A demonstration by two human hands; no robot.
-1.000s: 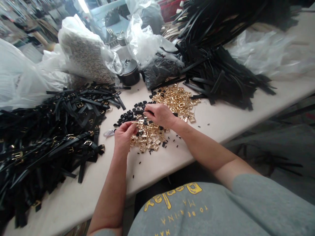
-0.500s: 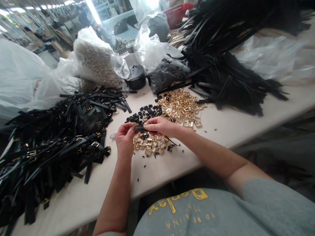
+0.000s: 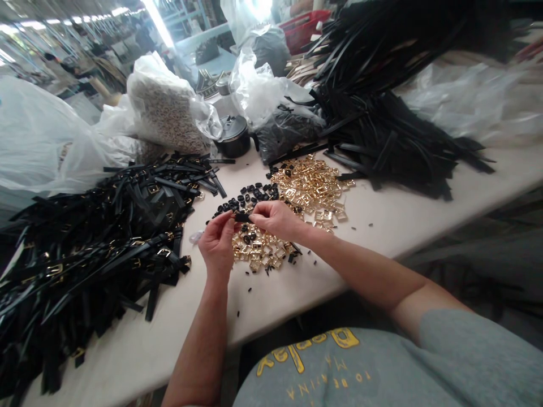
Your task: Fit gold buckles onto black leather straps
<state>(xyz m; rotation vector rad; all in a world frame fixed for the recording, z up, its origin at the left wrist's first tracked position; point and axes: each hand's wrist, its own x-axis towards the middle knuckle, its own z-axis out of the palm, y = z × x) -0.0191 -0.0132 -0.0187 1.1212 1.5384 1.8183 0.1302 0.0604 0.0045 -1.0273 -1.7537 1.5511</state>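
A short black strap [image 3: 242,217] is stretched between my two hands above the table. My left hand [image 3: 217,236] pinches its left end, where a bit of gold shows at the fingertips; whether that is a buckle I cannot make out. At the strap's right end, the thumb and fingers of my right hand [image 3: 275,219] are closed on it. Gold buckles [image 3: 265,251] lie loose just below my hands. Behind them are small black strap loops [image 3: 253,192] and a larger heap of gold buckles [image 3: 309,180].
Black straps with buckles [image 3: 139,226] pile up at left. More black straps [image 3: 390,141] are heaped at right. A lidded black pot [image 3: 233,137] and filled plastic bags [image 3: 163,102] stand behind. Small black bits dot the table [image 3: 271,305] near its front edge.
The strap has turned between my fingers and its flat face now shows. My left fingers have shifted slightly along with it. My right hand stays nearly in place.
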